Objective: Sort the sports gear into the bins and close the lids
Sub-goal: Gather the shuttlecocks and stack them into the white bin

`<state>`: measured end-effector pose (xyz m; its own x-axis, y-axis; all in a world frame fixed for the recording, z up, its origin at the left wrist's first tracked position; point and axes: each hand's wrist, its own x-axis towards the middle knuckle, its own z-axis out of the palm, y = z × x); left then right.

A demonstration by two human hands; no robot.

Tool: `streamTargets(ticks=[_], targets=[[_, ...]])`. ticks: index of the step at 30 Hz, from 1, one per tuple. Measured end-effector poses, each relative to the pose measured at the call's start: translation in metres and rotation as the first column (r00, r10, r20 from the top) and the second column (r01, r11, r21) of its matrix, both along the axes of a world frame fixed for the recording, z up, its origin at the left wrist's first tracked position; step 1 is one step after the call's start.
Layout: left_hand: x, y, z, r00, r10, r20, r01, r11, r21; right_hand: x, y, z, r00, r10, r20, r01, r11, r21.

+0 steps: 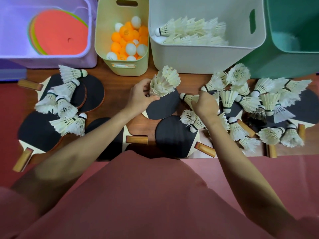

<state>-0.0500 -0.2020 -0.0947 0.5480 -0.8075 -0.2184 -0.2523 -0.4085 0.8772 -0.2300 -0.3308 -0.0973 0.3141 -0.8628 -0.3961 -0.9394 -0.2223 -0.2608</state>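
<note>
**Ana:** At twelve o'clock from the person sit four bins: lilac bin (86,31) with flat coloured discs (58,31), yellow bin (103,40) of table-tennis balls (128,42), white bin (189,59) holding a row of shuttlecocks (191,30), and a green bin (284,59) that looks empty.

**Ben:** And the hands?

**Ana:** The left hand (140,97) is clamped on a nested stack of shuttlecocks (164,83), just short of the white bin. The right hand (206,105) is pinched on a loose shuttlecock (189,98) lying on the counter (138,125) at one o'clock.

**Ben:** How should the person do it well?

**Ana:** Probably feed that one cork-first into the stack, gently so feathers don't crush, then lay the stack alongside the row in the white bin.

**Ben:** Counts?

**Ana:** Roughly eight loose shuttlecocks at nine o'clock, about twenty at three o'clock, one of them dark (257,116). Some eight or nine table-tennis bats (38,133), overlapping, so that's uncertain. No lids visible.
</note>
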Motion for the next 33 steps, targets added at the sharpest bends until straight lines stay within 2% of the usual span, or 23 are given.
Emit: streamTargets(ticks=[3,6,8,11,14,16,20,23,25,28,33], targets=[[0.004,0.001,0.002,1.0,0.007,0.014,-0.007,1.0,0.007,0.0,-0.003,-0.001,0.992,-0.03,0.126,0.032,0.999,-0.009],[0.007,0.004,0.007,1.0,0.008,0.025,-0.008,1.0,0.008,-0.007,-0.009,0.008,0.929,-0.096,0.358,0.1,0.995,0.007],[0.008,0.005,0.013,1.0,0.007,0.022,-0.007,1.0,0.009,-0.01,-0.013,0.023,0.887,-0.104,0.45,0.12,0.993,-0.009],[0.009,0.003,0.021,0.999,-0.026,0.032,0.025,1.0,0.015,-0.015,-0.015,0.049,0.77,-0.094,0.631,0.173,0.983,-0.064],[0.011,-0.003,0.029,0.998,-0.048,0.049,0.048,0.999,0.011,-0.016,-0.017,0.082,0.641,0.013,0.768,0.188,0.967,-0.173],[0.011,-0.009,0.036,0.996,-0.066,0.059,0.066,0.998,0.003,-0.013,-0.018,0.1,0.618,0.11,0.779,0.125,0.964,-0.236],[0.011,-0.025,0.056,0.988,-0.13,0.084,0.134,0.99,-0.044,-0.005,-0.018,0.118,0.632,0.32,0.706,-0.114,0.939,-0.324],[0.012,-0.041,0.08,0.956,-0.213,0.203,0.231,0.97,-0.074,-0.002,-0.03,0.127,0.632,0.425,0.648,-0.212,0.899,-0.383],[0.018,-0.055,0.098,0.922,-0.244,0.3,0.276,0.959,-0.068,-0.002,-0.046,0.132,0.627,0.396,0.671,-0.176,0.911,-0.373],[0.029,-0.086,0.123,0.89,-0.264,0.372,0.313,0.947,-0.076,0.001,-0.076,0.136,0.606,0.285,0.743,-0.041,0.943,-0.329],[0.038,-0.161,0.135,0.798,-0.396,0.454,0.422,0.905,0.049,0.007,-0.123,0.131,0.608,0.206,0.766,0.104,0.937,-0.335]])
